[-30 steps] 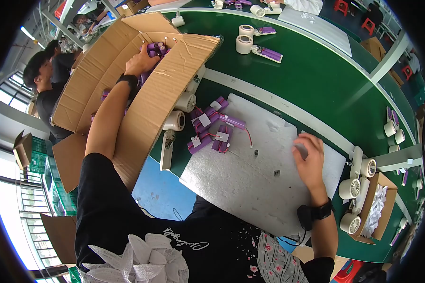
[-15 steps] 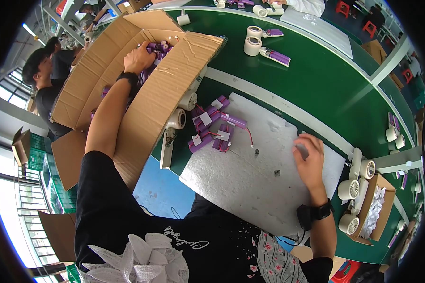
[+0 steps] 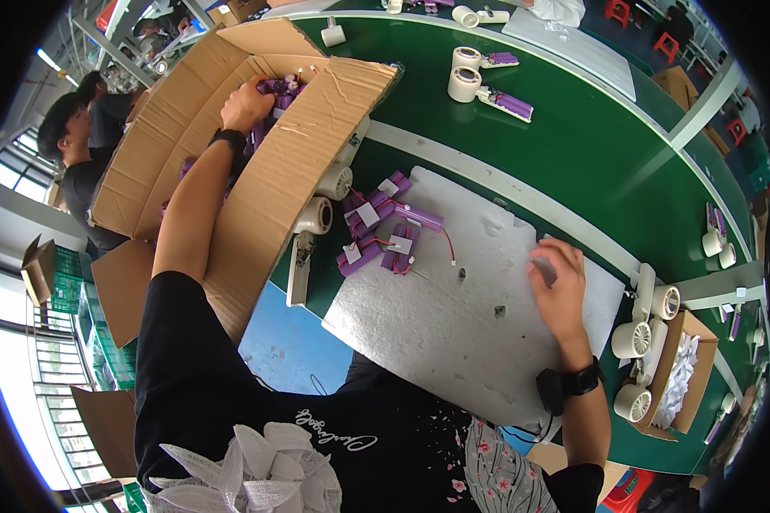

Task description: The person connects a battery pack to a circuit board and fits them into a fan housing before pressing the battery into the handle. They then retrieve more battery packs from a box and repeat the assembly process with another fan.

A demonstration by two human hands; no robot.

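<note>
My left hand [image 3: 246, 104] reaches into a large cardboard box [image 3: 295, 141], its fingers curled round a purple battery pack [image 3: 269, 86] at the top of the heap; the fingertips are partly hidden. Over the right side of a pale foam sheet [image 3: 436, 312] rests my right hand [image 3: 559, 286], loosely bent, thumb and fingers apart, holding nothing. Several purple battery packs [image 3: 399, 248] with red wires and white labels lie on the sheet's left part. One thin wire with a white plug trails from them across the sheet.
White round-headed device housings [image 3: 316, 215] stand between box and sheet. More housings [image 3: 631, 340] sit at the right beside a small carton [image 3: 693, 376] holding white wrapping. Two housings with purple packs [image 3: 506, 104] lie on the far green bench [image 3: 573, 154]. Another person [image 3: 77, 171] is at the left.
My left hand has drawn slightly left in the box, and its fingers have curled in more. My right hand stays where it was. The whole view has shifted a little.
</note>
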